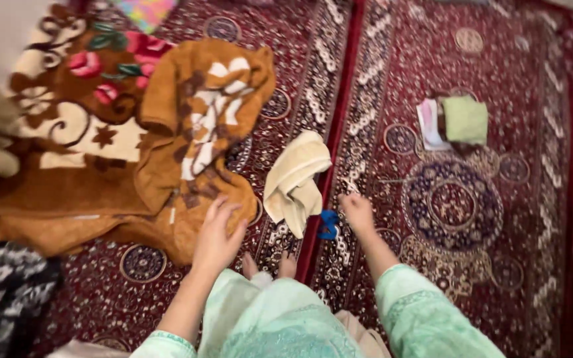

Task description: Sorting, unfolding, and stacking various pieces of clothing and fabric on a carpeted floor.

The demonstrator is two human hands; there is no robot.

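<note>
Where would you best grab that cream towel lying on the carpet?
Probably the cream towel's upper folded edge, raised in thick ridges, pinched from above by the right hand, which is nearest. Its lower end lies flatter against the carpet, offering less to grip.

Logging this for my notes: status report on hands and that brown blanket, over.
Left hand open, on brown patterned blanket edge. Right hand apparently empty above red carpet. Cream towel, small blue object between hands.
</note>
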